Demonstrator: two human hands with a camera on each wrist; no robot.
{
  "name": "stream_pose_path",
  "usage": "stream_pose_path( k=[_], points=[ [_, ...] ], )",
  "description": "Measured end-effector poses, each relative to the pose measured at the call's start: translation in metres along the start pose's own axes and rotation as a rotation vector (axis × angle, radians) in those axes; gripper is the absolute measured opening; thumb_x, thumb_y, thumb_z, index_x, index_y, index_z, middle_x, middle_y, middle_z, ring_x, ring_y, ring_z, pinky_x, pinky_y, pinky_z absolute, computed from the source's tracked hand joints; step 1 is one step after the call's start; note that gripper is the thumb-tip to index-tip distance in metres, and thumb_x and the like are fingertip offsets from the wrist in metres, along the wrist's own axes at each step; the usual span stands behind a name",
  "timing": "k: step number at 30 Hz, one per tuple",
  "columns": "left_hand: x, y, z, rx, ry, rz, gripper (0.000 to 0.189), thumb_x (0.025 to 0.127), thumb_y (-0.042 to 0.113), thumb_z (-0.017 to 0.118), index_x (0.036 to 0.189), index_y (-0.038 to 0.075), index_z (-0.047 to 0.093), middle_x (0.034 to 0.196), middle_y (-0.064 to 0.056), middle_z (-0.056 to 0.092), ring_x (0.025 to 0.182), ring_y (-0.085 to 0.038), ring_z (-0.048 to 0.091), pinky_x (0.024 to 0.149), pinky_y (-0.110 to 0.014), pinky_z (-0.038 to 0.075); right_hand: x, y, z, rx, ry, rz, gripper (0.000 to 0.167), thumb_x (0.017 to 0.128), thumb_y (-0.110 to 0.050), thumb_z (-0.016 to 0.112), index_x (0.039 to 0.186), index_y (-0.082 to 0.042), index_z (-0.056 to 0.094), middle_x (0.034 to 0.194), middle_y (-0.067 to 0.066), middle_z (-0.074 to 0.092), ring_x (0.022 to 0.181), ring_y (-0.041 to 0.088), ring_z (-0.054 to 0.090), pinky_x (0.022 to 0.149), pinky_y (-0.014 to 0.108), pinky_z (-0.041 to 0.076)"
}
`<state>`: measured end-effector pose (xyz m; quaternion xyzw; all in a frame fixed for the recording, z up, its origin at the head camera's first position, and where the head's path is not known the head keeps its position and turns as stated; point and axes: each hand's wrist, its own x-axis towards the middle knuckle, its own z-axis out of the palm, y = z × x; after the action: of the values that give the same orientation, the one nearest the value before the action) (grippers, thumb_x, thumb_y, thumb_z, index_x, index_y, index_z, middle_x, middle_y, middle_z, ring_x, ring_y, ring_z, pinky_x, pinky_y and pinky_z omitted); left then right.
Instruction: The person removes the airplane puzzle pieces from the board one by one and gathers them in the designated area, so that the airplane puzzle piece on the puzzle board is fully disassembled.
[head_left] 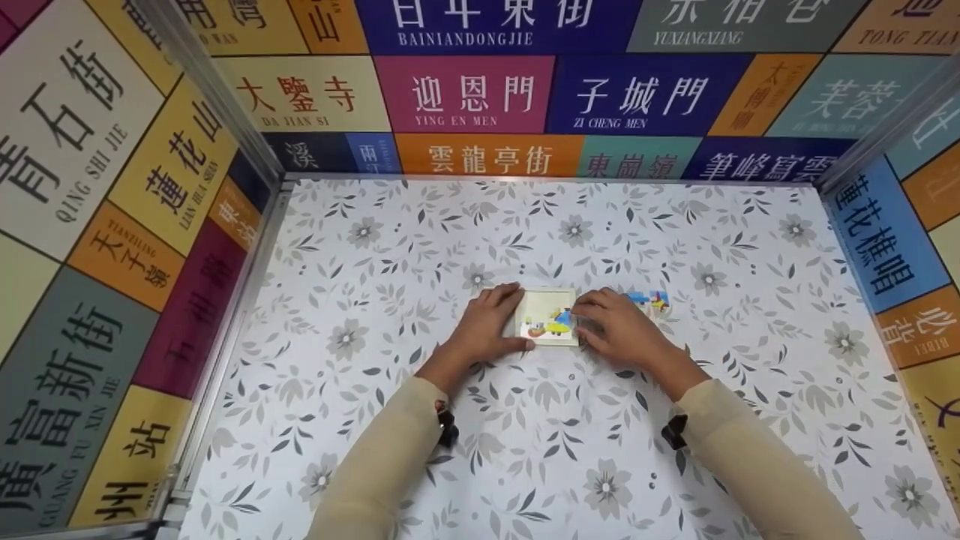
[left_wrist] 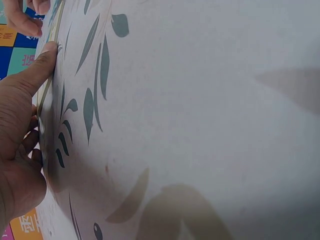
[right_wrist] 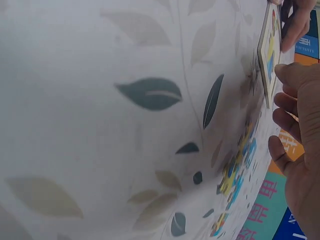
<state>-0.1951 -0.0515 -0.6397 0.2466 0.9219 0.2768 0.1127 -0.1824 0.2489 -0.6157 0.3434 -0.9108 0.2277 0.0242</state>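
Note:
A small square puzzle tray (head_left: 546, 295) with a pale rim lies between both hands on the table. Yellow, blue and orange pieces (head_left: 557, 328) fill its lower part; the upper part shows bare backing. My left hand (head_left: 486, 321) holds the tray's left side, fingers at the far corner and thumb along the near edge. At the right edge, my right hand (head_left: 616, 322) has its fingertips right by the blue piece, with fingers bent loosely. In the right wrist view, its thumb (right_wrist: 290, 74) overlaps the tray's surface. No piece shows between these fingers.
Loose colourful puzzle pieces (head_left: 654, 299) lie on the table just right of the tray, partly behind my right hand. The table (head_left: 420, 247) has a floral cover. Panels with printed place names (head_left: 472, 94) enclose its back and sides.

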Motion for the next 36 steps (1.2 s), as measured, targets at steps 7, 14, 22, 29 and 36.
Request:
stream_pose_path(
  k=[7,14,22,29,36],
  points=[
    [0.0,0.0,0.0,0.009,0.002,0.007,0.1,0.093,0.055,0.083,0.172,0.01,0.04,0.178,-0.008,0.038,0.162,-0.033,0.039,0.129,-0.058,0.037,0.007,-0.007,0.004,0.022,-0.084,0.079,0.033,0.105,-0.025,0.077,0.134,-0.009,0.079,0.136,0.012,0.07,0.124,0.036,0.064,0.106,0.064,0.051],
    [0.0,0.0,-0.001,0.0,0.005,0.01,0.1,0.093,0.056,0.083,0.171,0.009,0.041,0.178,-0.009,0.038,0.161,-0.033,0.039,0.129,-0.059,0.037,0.014,-0.009,0.009,0.029,-0.123,0.103,0.036,0.106,-0.027,0.076,0.137,-0.009,0.077,0.136,0.012,0.066,0.122,0.034,0.061,0.103,0.064,0.051],
    [-0.001,0.001,-0.002,0.011,0.008,0.017,0.099,0.093,0.055,0.083,0.171,0.009,0.042,0.178,-0.009,0.038,0.161,-0.034,0.039,0.128,-0.059,0.038,0.019,-0.01,0.011,0.02,-0.105,0.094,0.04,0.104,-0.027,0.079,0.138,-0.007,0.075,0.131,0.015,0.064,0.117,0.037,0.058,0.091,0.063,0.05],
    [-0.001,0.001,-0.002,0.008,0.005,0.01,0.099,0.094,0.055,0.082,0.172,0.011,0.041,0.178,-0.008,0.037,0.162,-0.033,0.038,0.13,-0.058,0.037,0.023,-0.011,0.012,0.014,-0.125,0.105,0.041,0.103,-0.025,0.079,0.139,-0.007,0.074,0.13,0.015,0.062,0.115,0.037,0.054,0.088,0.063,0.049],
    [-0.001,0.0,-0.001,0.005,0.01,0.014,0.098,0.094,0.054,0.083,0.171,0.01,0.041,0.178,-0.009,0.038,0.161,-0.034,0.039,0.129,-0.059,0.037,0.026,-0.01,0.013,0.064,-0.146,0.164,0.036,0.102,-0.024,0.081,0.134,-0.009,0.074,0.13,0.015,0.057,0.115,0.037,0.051,0.092,0.063,0.047]
  ],
)
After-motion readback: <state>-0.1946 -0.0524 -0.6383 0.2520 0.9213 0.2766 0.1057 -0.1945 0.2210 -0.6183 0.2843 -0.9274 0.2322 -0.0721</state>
